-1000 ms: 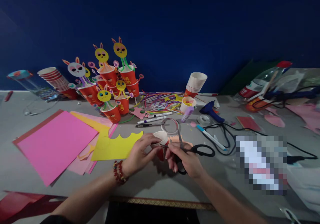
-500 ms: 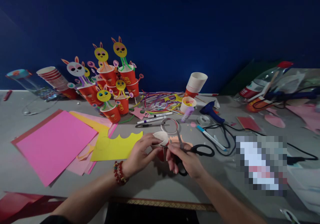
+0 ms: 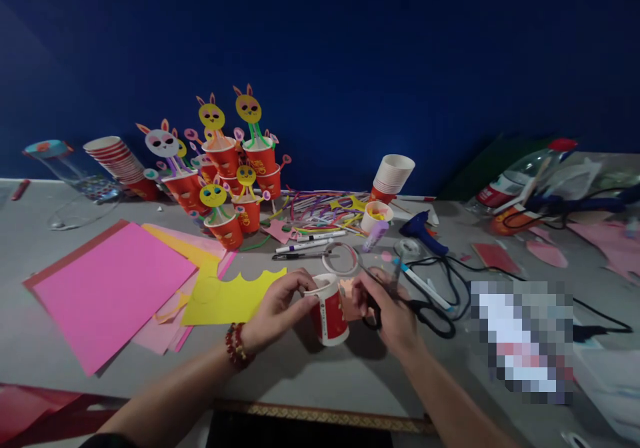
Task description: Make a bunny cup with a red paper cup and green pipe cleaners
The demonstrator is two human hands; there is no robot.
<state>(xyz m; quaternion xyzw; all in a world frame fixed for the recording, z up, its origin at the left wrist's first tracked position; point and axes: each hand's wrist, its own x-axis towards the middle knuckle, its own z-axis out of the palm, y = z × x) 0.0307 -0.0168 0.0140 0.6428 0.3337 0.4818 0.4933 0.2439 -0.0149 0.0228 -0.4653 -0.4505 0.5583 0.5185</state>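
My left hand [image 3: 283, 307] grips a red and white paper cup [image 3: 334, 316] at its rim, with fingers over the opening and the thumb outside. The cup is slightly tilted, its printed side facing me. To its right, my right hand [image 3: 394, 318] is closed around black-handled scissors [image 3: 439, 328]. Their blades point away from me and the handle loops stick out around the palm. Behind the cup lies a peach paper piece [image 3: 353, 307], partly hidden by cup and hand. A roll of tape [image 3: 327, 258] is just beyond the cup.
Decorated paper cups [image 3: 225, 231] with animal faces stand at the back left. Pink paper [image 3: 115, 288] and yellow paper [image 3: 235, 301] lie left. Markers [image 3: 305, 247], a blue glue gun [image 3: 425, 231], a cup stack [image 3: 393, 178] and a bottle [image 3: 525, 168] are toward the back and right.
My right hand with the scissors has moved right, away from the cup. The cup has turned and dropped slightly toward me, showing more of its side, still in my left hand.
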